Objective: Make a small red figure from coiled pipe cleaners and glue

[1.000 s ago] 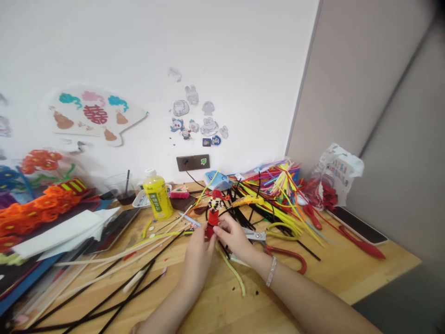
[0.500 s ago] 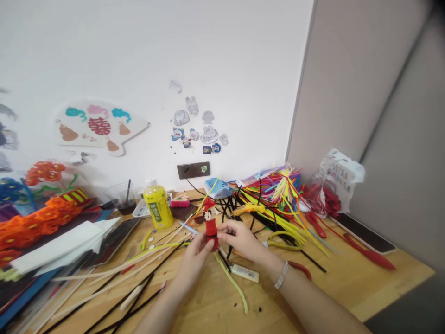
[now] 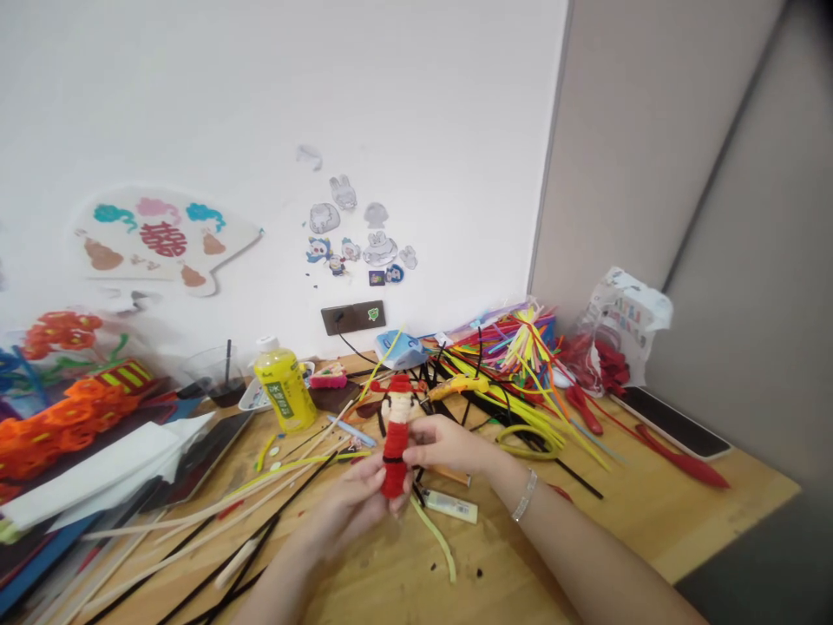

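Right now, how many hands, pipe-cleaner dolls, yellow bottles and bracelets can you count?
Hands: 2 (left hand, right hand)
Pipe-cleaner doll: 1
Yellow plastic bottle: 1
Silver bracelet: 1
Total: 5

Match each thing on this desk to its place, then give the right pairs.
Things:
1. bracelet
2. bottle
3. pipe-cleaner figure
4. plastic bag

Places:
A. held between the left hand and right hand
B. in the far right corner of the table
C. on the right wrist
D. upright on the table, left of the figure

Pairs: 1-C; 2-D; 3-A; 4-B
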A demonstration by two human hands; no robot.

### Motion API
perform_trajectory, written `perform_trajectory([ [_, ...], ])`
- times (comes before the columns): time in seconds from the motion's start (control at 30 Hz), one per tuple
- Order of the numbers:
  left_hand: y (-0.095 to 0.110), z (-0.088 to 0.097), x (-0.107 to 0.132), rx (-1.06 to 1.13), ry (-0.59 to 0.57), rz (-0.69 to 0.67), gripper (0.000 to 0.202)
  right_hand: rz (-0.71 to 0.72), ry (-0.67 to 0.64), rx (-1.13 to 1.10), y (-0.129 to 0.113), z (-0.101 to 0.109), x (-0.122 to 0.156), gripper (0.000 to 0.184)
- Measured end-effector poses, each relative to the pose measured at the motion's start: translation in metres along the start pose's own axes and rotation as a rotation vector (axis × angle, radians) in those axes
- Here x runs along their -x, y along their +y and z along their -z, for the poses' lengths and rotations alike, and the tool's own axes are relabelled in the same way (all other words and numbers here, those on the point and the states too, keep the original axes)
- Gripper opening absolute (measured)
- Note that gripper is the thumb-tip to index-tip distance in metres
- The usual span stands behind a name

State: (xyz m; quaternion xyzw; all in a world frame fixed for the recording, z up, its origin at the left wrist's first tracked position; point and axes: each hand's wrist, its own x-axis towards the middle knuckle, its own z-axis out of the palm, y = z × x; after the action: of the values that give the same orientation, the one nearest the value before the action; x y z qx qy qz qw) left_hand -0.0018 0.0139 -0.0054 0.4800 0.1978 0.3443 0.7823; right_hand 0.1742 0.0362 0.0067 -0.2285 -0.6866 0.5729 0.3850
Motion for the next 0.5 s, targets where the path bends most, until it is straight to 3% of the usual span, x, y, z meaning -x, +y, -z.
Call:
perform_trajectory([
  [0.1,-0.001,0.004,-0.001,-0.111,0.017,0.04,0.031,-0.038,0.043,-0.073,0.006,-0.001,0.0,0.037],
  [0.3,-0.004,0.01,-0.011,-0.665,0.484,-0.248,0.03,-0.06,0.357,-0.182,0.021,-0.009,-0.01,0.038],
  [0.43,-0.009,0.004,-0.012,-1.111,0.632,-0.452,0.034,-0.095,0.443,-0.182,0.026,-0.017,-0.014,0.035],
  [0.5,-0.01,0.001,-0.012,-1.174,0.656,-0.475,0.032,-0.085,0.425,-0.201,0.029,-0.018,-0.015,0.034],
])
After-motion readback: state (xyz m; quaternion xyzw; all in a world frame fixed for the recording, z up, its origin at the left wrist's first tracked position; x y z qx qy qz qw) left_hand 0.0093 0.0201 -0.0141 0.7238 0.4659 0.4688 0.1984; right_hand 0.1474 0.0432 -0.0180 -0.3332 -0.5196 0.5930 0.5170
